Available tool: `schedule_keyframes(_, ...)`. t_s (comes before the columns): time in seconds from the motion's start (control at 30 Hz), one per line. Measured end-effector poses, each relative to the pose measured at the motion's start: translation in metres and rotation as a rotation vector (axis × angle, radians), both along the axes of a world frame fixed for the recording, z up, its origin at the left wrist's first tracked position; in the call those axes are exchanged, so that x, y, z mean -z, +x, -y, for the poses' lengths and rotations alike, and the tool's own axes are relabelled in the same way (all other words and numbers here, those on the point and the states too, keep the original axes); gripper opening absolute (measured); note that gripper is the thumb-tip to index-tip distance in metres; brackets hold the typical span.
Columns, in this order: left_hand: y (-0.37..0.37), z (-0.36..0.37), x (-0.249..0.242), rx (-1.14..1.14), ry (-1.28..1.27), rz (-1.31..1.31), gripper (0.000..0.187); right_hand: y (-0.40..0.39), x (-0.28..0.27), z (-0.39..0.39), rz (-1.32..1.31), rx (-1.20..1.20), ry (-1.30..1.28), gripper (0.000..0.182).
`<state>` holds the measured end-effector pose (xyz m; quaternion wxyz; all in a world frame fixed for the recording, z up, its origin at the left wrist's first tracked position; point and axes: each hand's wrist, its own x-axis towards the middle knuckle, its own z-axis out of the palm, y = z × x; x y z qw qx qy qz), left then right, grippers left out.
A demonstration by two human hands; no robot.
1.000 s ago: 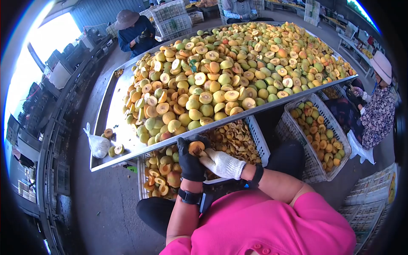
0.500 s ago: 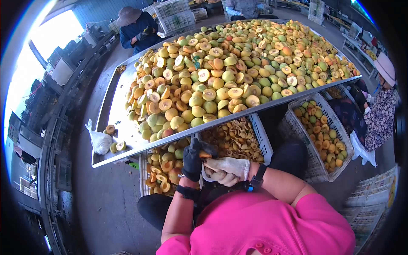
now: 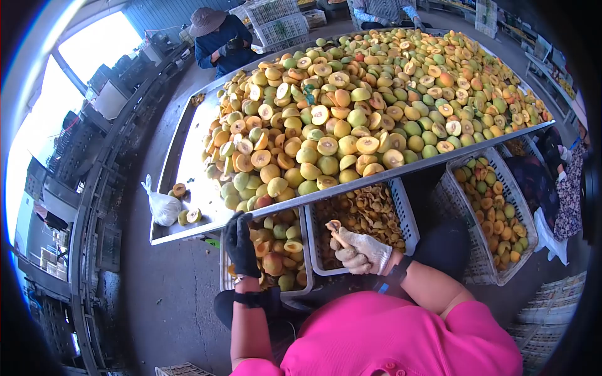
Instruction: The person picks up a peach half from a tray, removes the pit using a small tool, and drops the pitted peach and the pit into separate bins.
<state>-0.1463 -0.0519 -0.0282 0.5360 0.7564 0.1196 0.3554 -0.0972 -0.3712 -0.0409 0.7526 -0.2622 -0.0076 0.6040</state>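
Observation:
My left hand (image 3: 241,245), in a dark glove, is over the left edge of the crate of fruit halves (image 3: 279,244). Its fingers are extended toward the table's edge, with nothing visible in them. My right hand (image 3: 359,252), in a whitish glove, is closed around a small tool (image 3: 340,237) with a bit of fruit at its tip. It hovers above the front of the crate of scraps (image 3: 360,210). Beyond both hands, a big pile of halved yellow-green fruit (image 3: 326,125) covers much of the metal table (image 3: 194,223).
A plastic bag (image 3: 164,208) and a few fruit halves lie on the table's left corner. Another crate of fruit (image 3: 492,213) stands on the right. One person (image 3: 222,47) works at the back left, another at the back (image 3: 382,12), and a third sits at the far right.
My hands have moved apart: the left went left to the crate's edge, the right moved right over the scraps. The fruit piece between them has left my left hand. The view has shifted slightly.

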Motion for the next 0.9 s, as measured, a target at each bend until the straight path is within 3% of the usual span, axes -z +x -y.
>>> schedule_keyframes(0.1,0.031,-0.011,-0.013,-0.045,0.257,-0.04,0.027,0.004,0.008,-0.009,-0.027,0.054,-0.078,0.038)
schedule_keyframes(0.17,0.069,-0.013,-0.017,0.014,0.163,-0.076,0.032,0.005,0.008,-0.015,-0.011,0.027,-0.101,0.038)
schedule_keyframes(0.33,0.166,-0.043,-0.003,-0.146,0.496,-0.526,0.063,0.005,-0.006,-0.017,0.135,0.003,-0.18,0.04)
schedule_keyframes(0.43,0.184,-0.011,-0.044,-0.245,0.499,-0.776,0.064,0.006,-0.003,-0.016,0.212,0.035,-0.153,0.04)
schedule_keyframes(0.57,0.199,-0.014,-0.025,-0.27,0.605,-0.611,0.061,0.006,-0.006,-0.018,0.28,0.026,-0.167,0.039)
schedule_keyframes(0.7,0.2,-0.005,-0.025,-0.176,0.376,-0.581,0.055,0.006,-0.003,-0.021,0.377,0.023,-0.192,0.039)
schedule_keyframes(0.73,0.194,0.0,-0.024,-0.184,0.494,-0.523,0.043,0.005,-0.005,-0.02,0.427,0.033,-0.212,0.039)
schedule_keyframes(0.83,0.188,-0.003,0.004,0.096,0.005,-0.148,0.03,0.006,-0.023,-0.015,0.568,0.073,-0.299,0.037)
schedule_keyframes(0.9,0.154,0.034,-0.017,0.29,-0.375,0.007,0.03,0.005,-0.031,-0.015,0.649,0.124,-0.344,0.034)
